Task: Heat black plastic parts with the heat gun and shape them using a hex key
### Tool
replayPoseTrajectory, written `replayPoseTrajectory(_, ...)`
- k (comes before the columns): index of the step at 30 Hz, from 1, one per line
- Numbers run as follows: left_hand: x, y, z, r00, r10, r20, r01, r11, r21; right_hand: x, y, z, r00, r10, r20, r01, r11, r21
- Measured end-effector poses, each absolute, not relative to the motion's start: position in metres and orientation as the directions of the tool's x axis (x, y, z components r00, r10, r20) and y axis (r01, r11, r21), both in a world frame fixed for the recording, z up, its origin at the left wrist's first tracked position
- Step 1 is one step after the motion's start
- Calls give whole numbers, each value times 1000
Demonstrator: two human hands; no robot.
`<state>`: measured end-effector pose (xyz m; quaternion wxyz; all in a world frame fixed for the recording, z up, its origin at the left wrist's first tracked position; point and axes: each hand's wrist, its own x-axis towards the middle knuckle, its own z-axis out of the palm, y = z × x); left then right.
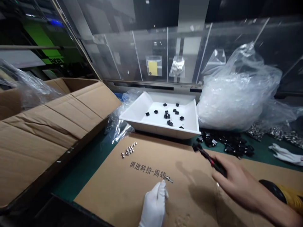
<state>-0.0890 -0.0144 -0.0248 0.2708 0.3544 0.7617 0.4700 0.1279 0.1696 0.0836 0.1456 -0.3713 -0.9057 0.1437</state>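
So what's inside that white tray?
Scattered small black parts sit in the white tray. The near rim partly hides one; anything lower behind it can't be seen.

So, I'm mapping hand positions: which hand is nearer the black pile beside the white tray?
Right. The right hand, gripping a tool, is on the near side of the black pile; the gloved left hand is farther off, to the left over the cardboard.
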Motion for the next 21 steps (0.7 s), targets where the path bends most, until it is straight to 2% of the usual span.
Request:
replayPoseTrajectory(2,-92,-12,-32,-640,761,-108,250,339,907,85,205,116,-620,783,45,753,610,-246)
replayPoseTrajectory(5,-97,-8,-38,-680,717,-152,210,389,897,35,246,138,-582,810,70,795,585,-159)
replayPoseTrajectory(11,-100,-10,-23,-713,690,-123,175,345,922,14,261,131,-576,807,127,812,583,-21)
replayPoseTrajectory(15,-110,-19,-7,-746,665,-38,285,370,885,46,236,112,-597,788,148,789,611,-71)
replayPoseTrajectory(19,-144,-25,1,-791,612,12,398,499,770,93,199,54,-663,694,279,642,720,-264)
replayPoseTrajectory(21,-168,-27,4,-799,601,30,443,553,705,114,179,14,-686,664,297,577,746,-333)
